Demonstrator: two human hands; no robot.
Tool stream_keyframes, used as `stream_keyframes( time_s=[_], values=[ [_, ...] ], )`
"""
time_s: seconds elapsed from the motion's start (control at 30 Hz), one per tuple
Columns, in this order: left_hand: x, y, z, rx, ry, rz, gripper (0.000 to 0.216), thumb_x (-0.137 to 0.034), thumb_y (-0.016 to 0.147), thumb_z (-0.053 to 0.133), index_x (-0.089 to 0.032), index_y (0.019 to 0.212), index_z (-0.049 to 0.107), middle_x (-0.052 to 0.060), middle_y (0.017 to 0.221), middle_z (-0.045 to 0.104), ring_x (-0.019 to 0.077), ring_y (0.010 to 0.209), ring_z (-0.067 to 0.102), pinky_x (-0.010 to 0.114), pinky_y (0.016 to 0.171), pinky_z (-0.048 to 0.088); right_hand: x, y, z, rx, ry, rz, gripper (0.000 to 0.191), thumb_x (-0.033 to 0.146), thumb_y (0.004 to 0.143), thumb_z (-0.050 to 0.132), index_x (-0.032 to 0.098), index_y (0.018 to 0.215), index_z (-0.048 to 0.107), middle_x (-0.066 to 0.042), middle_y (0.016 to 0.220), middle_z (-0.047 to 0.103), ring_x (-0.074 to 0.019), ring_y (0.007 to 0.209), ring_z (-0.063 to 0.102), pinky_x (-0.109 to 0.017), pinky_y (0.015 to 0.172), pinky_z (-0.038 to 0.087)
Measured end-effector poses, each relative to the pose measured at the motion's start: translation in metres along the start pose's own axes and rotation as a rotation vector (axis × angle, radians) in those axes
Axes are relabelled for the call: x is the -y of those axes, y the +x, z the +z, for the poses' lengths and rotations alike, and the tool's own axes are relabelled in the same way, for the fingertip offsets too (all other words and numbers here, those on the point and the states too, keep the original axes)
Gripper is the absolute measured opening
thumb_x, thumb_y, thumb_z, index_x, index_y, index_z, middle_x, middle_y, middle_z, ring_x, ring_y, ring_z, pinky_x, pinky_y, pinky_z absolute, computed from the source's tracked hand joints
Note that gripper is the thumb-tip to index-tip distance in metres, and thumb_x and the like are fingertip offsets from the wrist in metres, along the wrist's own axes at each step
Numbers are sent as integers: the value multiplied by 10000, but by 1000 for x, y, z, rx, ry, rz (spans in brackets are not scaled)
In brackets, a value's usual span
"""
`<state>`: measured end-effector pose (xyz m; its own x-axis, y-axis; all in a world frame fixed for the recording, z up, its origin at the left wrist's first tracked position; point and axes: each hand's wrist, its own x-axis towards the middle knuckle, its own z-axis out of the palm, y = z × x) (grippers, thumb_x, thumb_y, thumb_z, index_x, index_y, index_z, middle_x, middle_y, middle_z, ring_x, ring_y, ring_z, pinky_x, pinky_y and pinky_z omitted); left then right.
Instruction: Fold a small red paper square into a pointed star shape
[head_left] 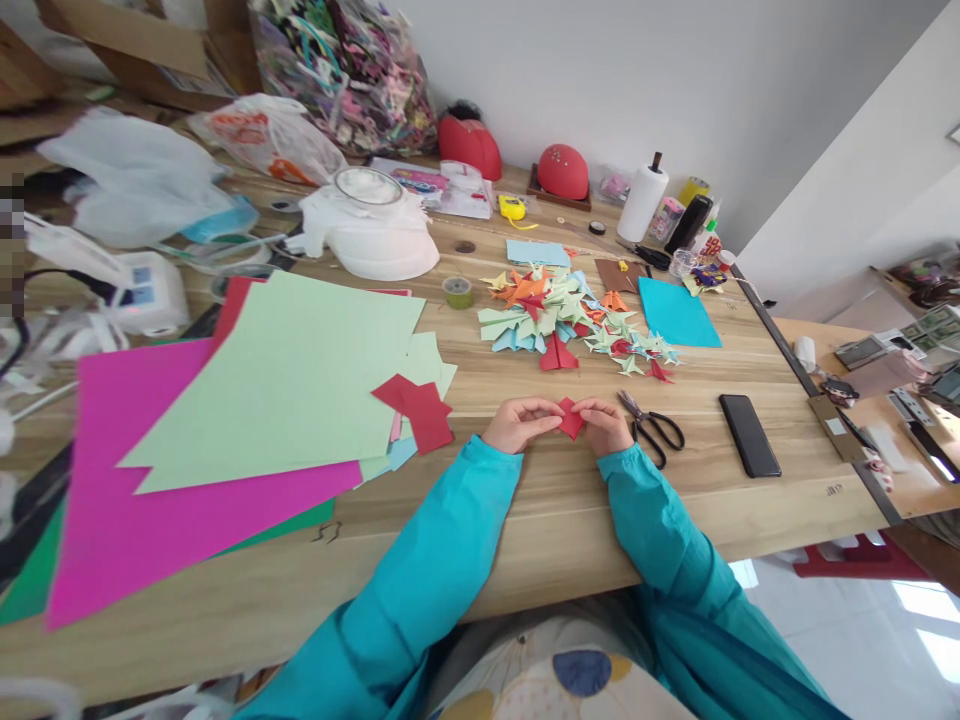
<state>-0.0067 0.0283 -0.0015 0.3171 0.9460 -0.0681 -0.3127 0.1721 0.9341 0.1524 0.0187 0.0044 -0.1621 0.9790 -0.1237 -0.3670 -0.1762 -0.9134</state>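
My left hand [517, 423] and my right hand [607, 424] meet over the wooden table [570, 520], both pinching a small folded piece of red paper [570, 418] between them. Teal sleeves cover both my arms. Black-handled scissors [654, 428] lie just right of my right hand. Two red paper pieces [417, 408] rest to the left, on the edge of large sheets. A heap of folded paper shapes [570, 318] in green, orange, blue and red lies beyond my hands.
Big light green [292, 385] and magenta [150, 500] sheets cover the left of the table. A black phone [749, 434] lies right of the scissors, a teal sheet [679, 314] farther back. A white container [371, 230], plastic bags, a paper-towel roll [642, 200] and bottles crowd the far edge.
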Motion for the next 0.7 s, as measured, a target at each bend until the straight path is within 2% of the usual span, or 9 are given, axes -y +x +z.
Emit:
stream_keyframes(
  time_s=[0.1,0.27,0.43,0.7],
  values=[
    [0,1,-1,18,39,30,232,-257,487,756,-141,673,679,51,733,660,150,652,597,270,622,485,1,0,1,19,32,2,151,305,549,687,184,631,650,-10,595,627,-158,560,565,-328,563,477],
    [-1,-2,6,-80,-77,21,230,-276,479,756,-139,641,668,31,672,650,145,620,596,298,637,508,-2,1,-1,0,53,3,134,288,561,683,174,622,644,-7,606,628,-150,564,569,-292,519,464],
    [-1,-3,11,-138,-74,8,240,-288,485,754,-131,638,656,19,647,650,142,599,598,307,646,511,-4,2,-1,-47,68,-1,144,286,552,696,166,609,640,-8,591,623,-141,556,565,-277,511,455],
    [-2,-2,10,-54,97,46,298,-255,491,759,-136,727,622,9,671,655,143,651,606,290,695,492,-6,3,-1,-95,142,36,132,278,567,691,160,583,635,10,539,593,-106,512,530,-235,478,431]
  ],
)
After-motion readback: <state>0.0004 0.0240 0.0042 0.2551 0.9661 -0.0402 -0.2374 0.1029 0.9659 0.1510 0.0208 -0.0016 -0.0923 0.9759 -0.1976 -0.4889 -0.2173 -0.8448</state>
